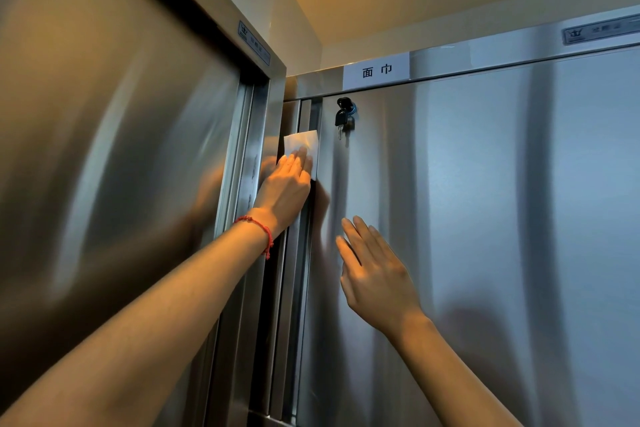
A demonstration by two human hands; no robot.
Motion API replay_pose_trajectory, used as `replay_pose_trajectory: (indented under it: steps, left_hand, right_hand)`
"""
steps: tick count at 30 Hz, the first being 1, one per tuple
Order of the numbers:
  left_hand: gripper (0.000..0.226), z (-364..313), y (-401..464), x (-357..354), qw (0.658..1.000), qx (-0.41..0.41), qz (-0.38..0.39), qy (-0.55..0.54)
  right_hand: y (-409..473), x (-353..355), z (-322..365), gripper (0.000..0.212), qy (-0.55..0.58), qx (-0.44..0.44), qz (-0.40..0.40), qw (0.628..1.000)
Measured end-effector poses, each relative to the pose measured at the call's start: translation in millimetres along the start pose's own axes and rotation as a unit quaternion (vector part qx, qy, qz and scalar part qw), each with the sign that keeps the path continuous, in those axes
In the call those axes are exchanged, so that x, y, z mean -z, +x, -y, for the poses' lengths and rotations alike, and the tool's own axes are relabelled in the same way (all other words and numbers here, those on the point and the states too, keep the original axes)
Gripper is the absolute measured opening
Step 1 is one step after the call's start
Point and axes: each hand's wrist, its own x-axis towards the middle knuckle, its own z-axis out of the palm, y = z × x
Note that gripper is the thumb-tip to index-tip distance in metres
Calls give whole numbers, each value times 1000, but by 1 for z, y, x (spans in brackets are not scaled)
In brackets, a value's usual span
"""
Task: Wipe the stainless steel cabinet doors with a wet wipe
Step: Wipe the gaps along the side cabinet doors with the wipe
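Observation:
A tall stainless steel cabinet door [485,218] fills the right half of the view. My left hand [285,189], with a red string bracelet on the wrist, presses a white wet wipe [301,142] flat against the door's left edge, just below and left of the lock. Its fingers lie straight on the wipe. My right hand [375,274] is lower on the same door, fingers straight and spread, palm toward the steel. Whether it touches the surface I cannot tell.
A black key [343,116] hangs from the lock near the door's top left corner. A white label [376,70] sits on the frame above. Another steel cabinet door [114,166] stands at a right angle on the left, forming a tight corner.

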Motion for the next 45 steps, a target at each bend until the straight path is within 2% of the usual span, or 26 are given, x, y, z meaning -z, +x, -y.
replay_pose_trajectory:
  steps: [4, 11, 45]
  left_hand:
    - [52, 1, 3, 4, 1000, 10, -1, -17]
    - [51, -5, -11, -4, 1000, -1, 2, -19]
    - [56, 15, 36, 13, 998, 27, -36, -41]
  right_hand:
    - [-1, 0, -1, 50, 1, -1, 6, 1000]
    - [-1, 1, 0, 46, 1, -1, -2, 1000]
    - [-2, 2, 1, 46, -7, 4, -14, 1000]
